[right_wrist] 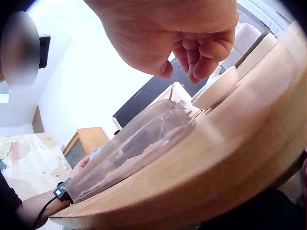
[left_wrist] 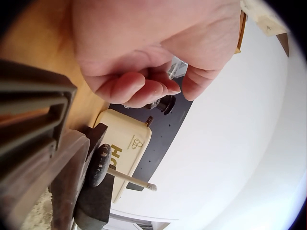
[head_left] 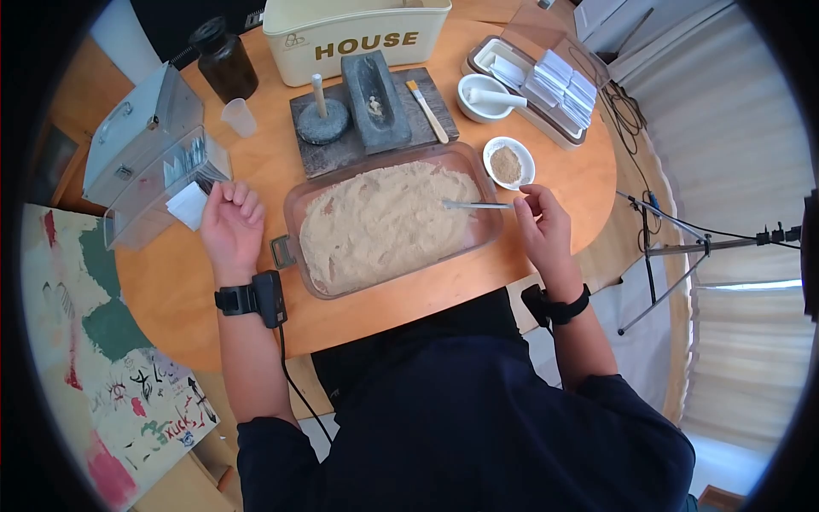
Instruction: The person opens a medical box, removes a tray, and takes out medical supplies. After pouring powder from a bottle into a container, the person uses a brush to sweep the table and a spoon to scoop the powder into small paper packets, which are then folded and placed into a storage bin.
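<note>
My left hand is palm up at the left of the tray, beside a folded white paper. Its fingers curl loosely around nothing. A slim silver metal tool lies across the right rim of a clear plastic tray filled with pale sandy powder. At the tool's outer end is my right hand, fingers bent and thumb apart from them in the right wrist view. A small white bowl of brownish powder stands just beyond this hand.
Behind the tray, a dark board bears a stone trough, a stone with a wooden handle and a brush. A white mortar with pestle, packet box, cream HOUSE bin, brown jar and clear cup surround it.
</note>
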`<state>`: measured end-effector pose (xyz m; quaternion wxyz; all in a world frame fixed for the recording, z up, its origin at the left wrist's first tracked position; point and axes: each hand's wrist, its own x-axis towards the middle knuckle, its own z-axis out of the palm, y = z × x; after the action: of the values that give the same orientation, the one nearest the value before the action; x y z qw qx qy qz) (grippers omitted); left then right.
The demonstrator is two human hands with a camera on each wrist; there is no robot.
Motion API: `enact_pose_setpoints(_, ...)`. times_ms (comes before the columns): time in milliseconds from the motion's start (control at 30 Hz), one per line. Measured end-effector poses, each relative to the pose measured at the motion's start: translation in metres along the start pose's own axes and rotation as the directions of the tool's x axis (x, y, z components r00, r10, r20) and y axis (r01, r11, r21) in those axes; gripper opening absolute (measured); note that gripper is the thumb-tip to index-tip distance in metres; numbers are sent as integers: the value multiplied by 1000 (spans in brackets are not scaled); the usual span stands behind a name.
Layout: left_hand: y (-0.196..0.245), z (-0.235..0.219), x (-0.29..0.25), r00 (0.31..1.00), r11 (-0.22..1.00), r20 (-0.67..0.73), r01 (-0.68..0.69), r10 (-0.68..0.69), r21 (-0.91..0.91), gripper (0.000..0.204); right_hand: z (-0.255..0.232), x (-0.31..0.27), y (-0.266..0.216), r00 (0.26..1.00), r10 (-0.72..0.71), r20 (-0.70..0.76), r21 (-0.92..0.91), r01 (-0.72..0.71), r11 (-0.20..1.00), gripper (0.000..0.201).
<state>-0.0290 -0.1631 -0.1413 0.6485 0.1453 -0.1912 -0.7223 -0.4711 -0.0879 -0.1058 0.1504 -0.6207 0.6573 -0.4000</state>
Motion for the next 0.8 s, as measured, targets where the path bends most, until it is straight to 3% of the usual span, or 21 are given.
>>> enact_pose_setpoints(133, 1, 0, -2, 1000, 1000, 1, 5, -5, -27, 25, -2, 21, -16, 986, -155, -54, -7, 155, 988, 16)
enact_pose_setpoints(167, 2, -2, -6, 1000, 1000, -12, 3, -3, -17, 25, 0, 24, -23, 988, -150, -44, 6, 150, 989, 16)
enact_pose_setpoints(233, 1, -2, -1, 1000, 1000, 16, 9, -8, -21, 25, -6, 33, -40, 960, -276, 52, -112, 281, 953, 16)
enact_pose_setpoints(300, 1, -1, 0, 1000, 1000, 20, 5, -5, -16, 25, -8, 30, -44, 961, -252, 116, -195, 270, 943, 17)
enact_pose_setpoints(367, 2, -2, -3, 1000, 1000, 14, -10, 10, -12, 25, -6, 24, -35, 982, -143, 121, -251, 170, 953, 18)
enact_pose_setpoints(433, 1, 2, -3, 1000, 1000, -2, -3, 3, -5, 24, -1, 16, -24, 990, -104, 99, -249, 126, 960, 18)
enact_pose_setpoints(500, 2, -3, -2, 1000, 1000, 25, 6, -5, -26, 24, -2, 7, -9, 998, -57, -25, -148, 53, 988, 16)
enact_pose_setpoints(567, 0, -4, -1, 998, 999, 61, 23, -20, -49, 24, -4, 7, 3, 997, -42, -71, -151, 31, 988, 15)
enact_pose_setpoints(667, 2, 2, -2, 1000, 1000, 1, -3, 3, -11, 24, -7, 12, 16, 985, -75, -154, -135, 54, 989, 15)
enact_pose_setpoints(800, 3, 1, -2, 998, 1000, 56, 2, -2, -5, 24, -11, 20, 33, 988, -86, -126, -141, 68, 988, 18)
